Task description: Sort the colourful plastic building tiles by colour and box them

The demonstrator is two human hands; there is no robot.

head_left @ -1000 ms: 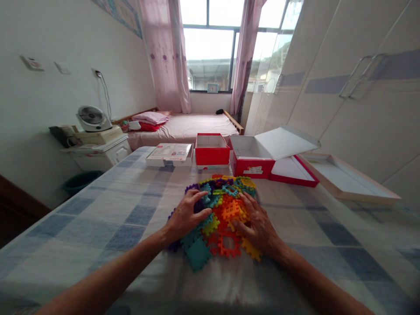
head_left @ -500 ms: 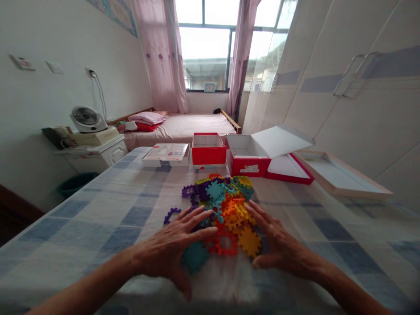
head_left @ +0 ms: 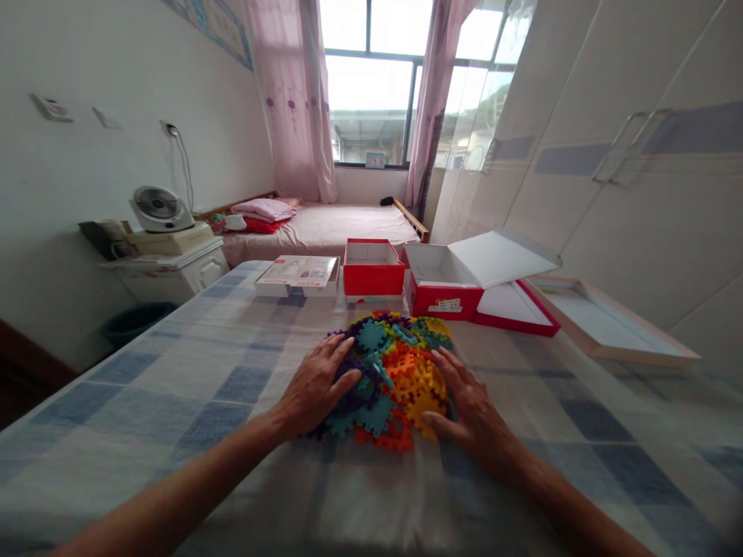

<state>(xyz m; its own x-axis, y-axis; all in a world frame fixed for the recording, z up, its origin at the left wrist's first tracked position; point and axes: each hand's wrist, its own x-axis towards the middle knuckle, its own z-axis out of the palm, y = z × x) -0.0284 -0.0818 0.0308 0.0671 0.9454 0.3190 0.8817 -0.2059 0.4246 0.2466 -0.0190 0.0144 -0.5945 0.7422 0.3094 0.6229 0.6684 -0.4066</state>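
A heap of plastic gear pieces point(head_left: 400, 371) in purple, teal, orange, yellow and green lies on the checked tablecloth. Against its left side rests my left hand point(head_left: 319, 383), fingers apart, covering some purple pieces. My right hand point(head_left: 467, 394) is spread along the right side, its thumb by a yellow gear point(head_left: 423, 410). Neither hand grips a piece. A teal gear point(head_left: 376, 414) and red-orange gears point(head_left: 395, 439) lie at the near edge of the heap, between the hands.
Behind the heap stand a flat white box point(head_left: 297, 275), a red open box point(head_left: 373, 278) and a larger red box point(head_left: 444, 298) with its lid raised. A shallow tray-like lid point(head_left: 615, 329) lies at the right. The blue-and-white tablecloth point(head_left: 232, 402) covers the table.
Both hands have drawn against the sides of the heap, the left one moving up and away from the near edge. The gear pieces are now packed closer together.
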